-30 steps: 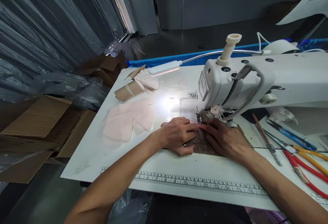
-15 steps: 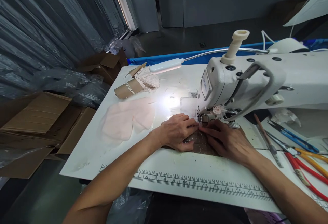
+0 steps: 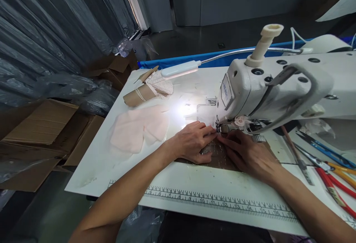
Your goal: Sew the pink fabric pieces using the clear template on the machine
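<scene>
Just in front of the presser foot (image 3: 219, 127) of the white sewing machine (image 3: 247, 91), both my hands are at a thin, see-through piece of fabric (image 3: 218, 156) on a brown surface. My left hand (image 3: 194, 143) has its fingers bent, their tips holding the fabric close to the left of the foot. From the other side, my right hand (image 3: 247, 152) pinches the fabric's edge, index finger stretched toward the foot. The fingertips of the two hands nearly meet. Much of the fabric is hidden under my hands.
Pale pink cut pieces (image 3: 139, 128) lie at left, below a tied brown roll (image 3: 140, 95) with lace (image 3: 161, 83). A lamp (image 3: 180, 70) shines on the table (image 3: 119, 169). Blue tweezers (image 3: 328, 150) and red-handled scissors (image 3: 330, 187) lie right. Cardboard boxes (image 3: 41, 124) stand at left.
The view has shifted slightly, so the machine looks larger and further right. Both hands stay almost in place at the presser foot, still on the fabric.
</scene>
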`<state>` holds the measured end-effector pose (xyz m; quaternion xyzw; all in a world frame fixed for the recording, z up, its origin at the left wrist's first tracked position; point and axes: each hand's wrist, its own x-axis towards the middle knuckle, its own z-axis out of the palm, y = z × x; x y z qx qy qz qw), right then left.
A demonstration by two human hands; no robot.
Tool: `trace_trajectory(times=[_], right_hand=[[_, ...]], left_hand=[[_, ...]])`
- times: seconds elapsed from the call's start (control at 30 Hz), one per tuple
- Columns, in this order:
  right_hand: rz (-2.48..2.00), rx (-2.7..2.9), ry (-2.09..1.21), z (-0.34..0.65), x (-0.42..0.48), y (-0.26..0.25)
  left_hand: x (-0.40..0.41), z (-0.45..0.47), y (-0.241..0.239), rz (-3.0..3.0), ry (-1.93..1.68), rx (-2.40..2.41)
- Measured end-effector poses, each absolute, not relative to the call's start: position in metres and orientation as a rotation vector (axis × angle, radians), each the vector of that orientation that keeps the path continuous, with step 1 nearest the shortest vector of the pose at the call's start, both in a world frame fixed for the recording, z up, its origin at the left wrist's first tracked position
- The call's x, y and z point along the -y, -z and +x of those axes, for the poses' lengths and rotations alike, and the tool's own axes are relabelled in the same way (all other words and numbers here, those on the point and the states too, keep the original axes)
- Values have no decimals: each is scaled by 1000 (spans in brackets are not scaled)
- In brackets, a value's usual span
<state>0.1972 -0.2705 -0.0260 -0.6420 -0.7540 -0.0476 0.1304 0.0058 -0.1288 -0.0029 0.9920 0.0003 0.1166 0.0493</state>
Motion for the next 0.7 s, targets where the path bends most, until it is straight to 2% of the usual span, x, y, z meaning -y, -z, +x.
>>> trace_trajectory(times=[0.37,0.7], right_hand=[[-1902,2161,205,196,272,32],[-1707,1847,-329,213,270,25]], left_hand=[[126,9,0,3060,-321,-53],[125,13,-2,3136,-249,-101]])
